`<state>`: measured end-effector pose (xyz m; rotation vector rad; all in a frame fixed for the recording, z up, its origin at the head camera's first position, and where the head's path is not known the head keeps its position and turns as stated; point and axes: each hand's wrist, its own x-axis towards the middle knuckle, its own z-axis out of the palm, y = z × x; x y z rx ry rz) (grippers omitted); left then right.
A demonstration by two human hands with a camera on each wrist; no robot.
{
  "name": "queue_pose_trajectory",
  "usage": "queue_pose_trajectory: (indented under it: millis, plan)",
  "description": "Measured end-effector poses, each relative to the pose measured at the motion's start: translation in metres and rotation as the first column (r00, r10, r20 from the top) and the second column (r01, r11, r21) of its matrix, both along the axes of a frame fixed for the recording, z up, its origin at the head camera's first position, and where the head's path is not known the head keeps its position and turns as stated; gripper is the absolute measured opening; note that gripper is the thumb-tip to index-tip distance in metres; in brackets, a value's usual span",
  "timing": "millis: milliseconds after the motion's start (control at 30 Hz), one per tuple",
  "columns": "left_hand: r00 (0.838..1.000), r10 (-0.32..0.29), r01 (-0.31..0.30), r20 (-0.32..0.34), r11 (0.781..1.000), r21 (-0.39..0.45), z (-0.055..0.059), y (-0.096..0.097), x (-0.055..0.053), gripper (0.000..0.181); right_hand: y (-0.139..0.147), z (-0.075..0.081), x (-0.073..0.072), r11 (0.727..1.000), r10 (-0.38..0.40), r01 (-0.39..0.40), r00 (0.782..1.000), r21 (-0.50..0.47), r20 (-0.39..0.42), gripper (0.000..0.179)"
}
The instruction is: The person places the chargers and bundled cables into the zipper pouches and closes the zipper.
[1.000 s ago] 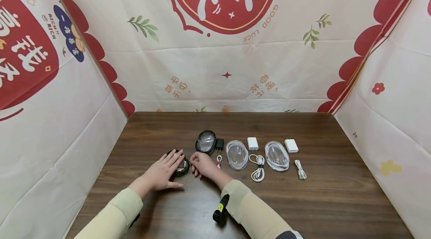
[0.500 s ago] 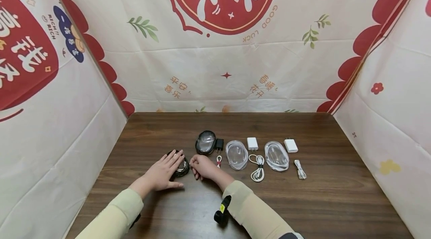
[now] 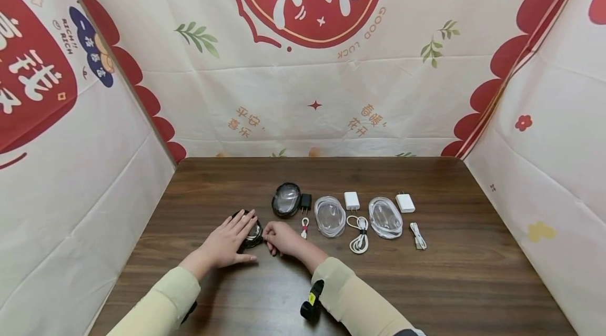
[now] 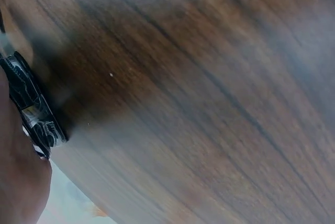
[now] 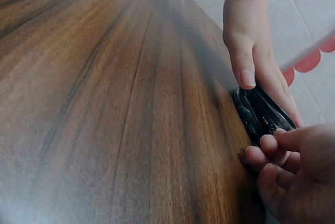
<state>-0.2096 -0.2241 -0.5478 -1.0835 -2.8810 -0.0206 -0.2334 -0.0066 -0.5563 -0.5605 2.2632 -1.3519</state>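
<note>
A round black zip case (image 3: 254,236) with a clear top lies on the table left of centre. My left hand (image 3: 227,238) is laid over it, fingers straight and spread, hiding much of the lid. At the case's right edge is my right hand (image 3: 284,238), its fingers curled. In the right wrist view, thumb and forefinger of the right hand (image 5: 293,166) pinch at the rim of the black zip case (image 5: 256,111), by a small shiny bit that looks like its zipper pull. Dark coiled contents show through the case wall (image 4: 34,106) in the left wrist view.
Behind the hands is a second black case (image 3: 286,200), beside a black charger plug (image 3: 306,201) and a short cable with a red tie (image 3: 304,227). Further right lie two clear cases (image 3: 330,216), two white charger plugs (image 3: 352,200) and white cables (image 3: 360,236).
The head view has shifted slightly, so everything sits a little further left. Both hands stay at the black zip case in nearly the same pose.
</note>
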Motion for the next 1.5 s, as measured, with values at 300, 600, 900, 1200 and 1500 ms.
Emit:
queue_pose_trajectory:
  millis: [300,600,900,1200,1500]
  plan:
    - [0.998,0.046,-0.046,0.043,0.999,0.003,0.006,0.003,0.0,0.094,0.004,-0.002,-0.007,0.998,-0.058,0.058,0.998,-0.009,-0.002,0.01]
    - [1.0,0.026,-0.026,0.001,1.0,0.011,0.004,0.005,-0.001,0.092,0.015,-0.001,-0.024,0.993,-0.115,0.114,0.989,-0.016,-0.089,0.011]
    - [1.0,0.001,-0.001,0.023,1.0,0.018,0.005,0.012,0.001,0.09,0.023,-0.005,-0.036,0.989,-0.149,0.15,0.984,0.006,-0.101,0.011]
    - [0.998,-0.056,0.056,0.007,0.998,0.001,0.007,0.018,-0.009,0.091,0.015,-0.003,-0.036,0.987,-0.161,0.162,0.982,-0.003,-0.102,0.01]
    - [0.998,-0.061,0.061,0.004,0.998,-0.006,0.001,0.005,-0.005,0.089,0.006,-0.004,-0.032,0.992,-0.12,0.122,0.988,0.018,-0.097,0.011]
